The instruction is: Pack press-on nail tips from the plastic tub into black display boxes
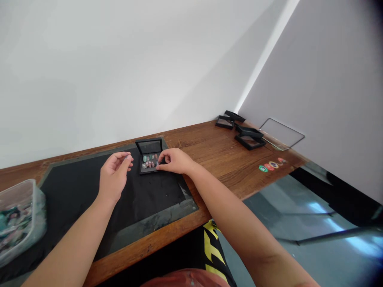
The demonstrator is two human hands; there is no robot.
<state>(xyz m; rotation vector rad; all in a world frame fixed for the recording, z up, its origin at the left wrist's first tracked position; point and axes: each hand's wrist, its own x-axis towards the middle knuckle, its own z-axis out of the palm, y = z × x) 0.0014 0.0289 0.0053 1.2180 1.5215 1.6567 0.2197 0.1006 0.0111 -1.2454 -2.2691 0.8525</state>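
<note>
A small black case [140, 172] stands with its lid up on the black mat, holding two rows of press-on nails [149, 164] in pink and green tones. My right hand [175, 160] reaches in from the right, its thumb and index finger pinched on a nail at the right end of the lower row. To the left of the case my left hand [115, 171] hovers over the mat. Its thumb and fingertips are pressed together on something tiny and pale, too small to name.
At the left edge sits a clear plastic tub [38, 215] full of small packets. Several black cases [249, 139] lie at the back right of the wooden table [206, 147], beside a metal wire frame [284, 121]. Round colored stickers [268, 166] are near the right edge.
</note>
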